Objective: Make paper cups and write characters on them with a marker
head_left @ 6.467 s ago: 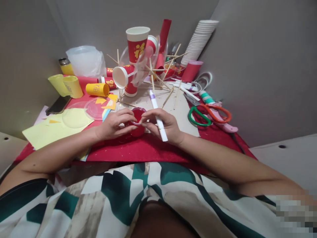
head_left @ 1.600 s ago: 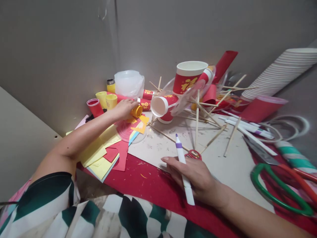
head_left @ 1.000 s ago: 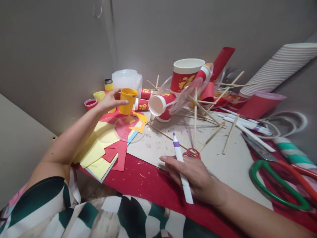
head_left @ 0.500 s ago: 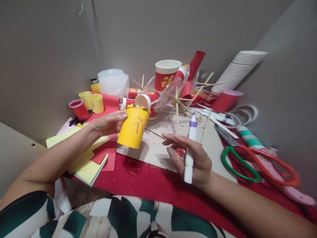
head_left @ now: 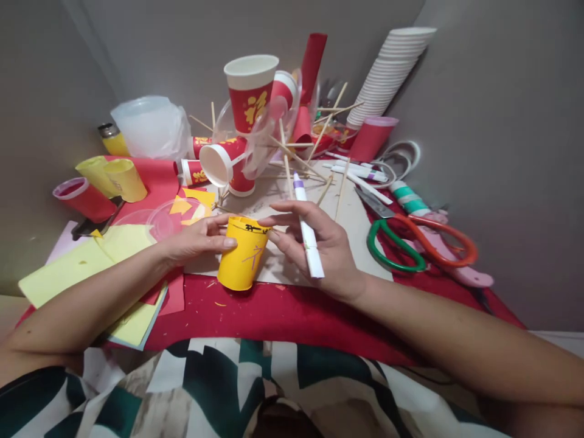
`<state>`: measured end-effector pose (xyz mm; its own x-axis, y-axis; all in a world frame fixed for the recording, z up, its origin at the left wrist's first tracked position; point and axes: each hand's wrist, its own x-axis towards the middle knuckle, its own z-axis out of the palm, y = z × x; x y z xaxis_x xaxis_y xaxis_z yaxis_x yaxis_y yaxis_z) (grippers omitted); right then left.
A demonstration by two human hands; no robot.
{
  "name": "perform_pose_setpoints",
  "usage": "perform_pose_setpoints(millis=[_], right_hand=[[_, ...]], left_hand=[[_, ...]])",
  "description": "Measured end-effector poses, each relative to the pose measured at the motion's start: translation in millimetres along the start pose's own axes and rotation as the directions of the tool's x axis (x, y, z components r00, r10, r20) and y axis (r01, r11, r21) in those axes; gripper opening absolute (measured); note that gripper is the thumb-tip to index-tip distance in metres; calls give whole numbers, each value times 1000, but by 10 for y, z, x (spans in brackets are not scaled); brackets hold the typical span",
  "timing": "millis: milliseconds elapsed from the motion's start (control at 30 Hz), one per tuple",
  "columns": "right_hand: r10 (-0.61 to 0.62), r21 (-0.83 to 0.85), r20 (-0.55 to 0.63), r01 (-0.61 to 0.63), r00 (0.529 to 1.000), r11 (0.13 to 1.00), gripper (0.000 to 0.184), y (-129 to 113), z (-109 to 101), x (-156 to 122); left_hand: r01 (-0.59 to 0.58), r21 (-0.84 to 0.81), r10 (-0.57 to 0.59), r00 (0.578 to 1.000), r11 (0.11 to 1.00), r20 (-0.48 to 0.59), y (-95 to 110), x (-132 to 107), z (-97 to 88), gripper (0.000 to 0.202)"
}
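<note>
My left hand (head_left: 198,240) grips a yellow paper-covered cup (head_left: 241,258) at its left side, thumb on the front. Black marks run round the cup's upper edge, and part of a purple character shows on its front. Close by on the right, my right hand (head_left: 322,246) holds a white marker (head_left: 309,240) tucked between its fingers, purple end up. The forefinger and thumb of that hand reach to the cup's upper right edge and seem to touch it.
Scissors (head_left: 393,243) lie on the right near a glue gun (head_left: 449,249). Behind stand a red paper cup (head_left: 250,103), crossed wooden sticks (head_left: 298,152) and a leaning cup stack (head_left: 385,73). Yellow paper sheets (head_left: 68,267) and a small red cup (head_left: 84,199) are on the left.
My right hand has moved left to the cup with the marker still in it. The cup has turned, so less of the purple character shows. The camera view has shifted.
</note>
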<state>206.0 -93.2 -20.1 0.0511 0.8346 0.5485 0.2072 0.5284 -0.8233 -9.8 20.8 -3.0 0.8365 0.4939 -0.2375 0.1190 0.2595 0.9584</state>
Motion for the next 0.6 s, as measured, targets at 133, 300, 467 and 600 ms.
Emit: perform_pose_setpoints(millis=[133,300,467,600], right_hand=[[44,5,24,-44,999,999,33,-63,26,-29],[148,67,32,-149,989,986,29,-157,47,-56],[126,37,70,-129,990,991,26,-216,37,-64],[13,-54,111,-7,994,999,27,-236,28,-78]], left_hand=[[-74,57,77,996,996,-46,-34,-36,156,55],[-227,314,268,959,922,-92,-106,-102,272,69],[-397,655,583,809,643,-82,-112,-175,252,64],[-569,757,810,579,321,92,-45,-251,297,29]])
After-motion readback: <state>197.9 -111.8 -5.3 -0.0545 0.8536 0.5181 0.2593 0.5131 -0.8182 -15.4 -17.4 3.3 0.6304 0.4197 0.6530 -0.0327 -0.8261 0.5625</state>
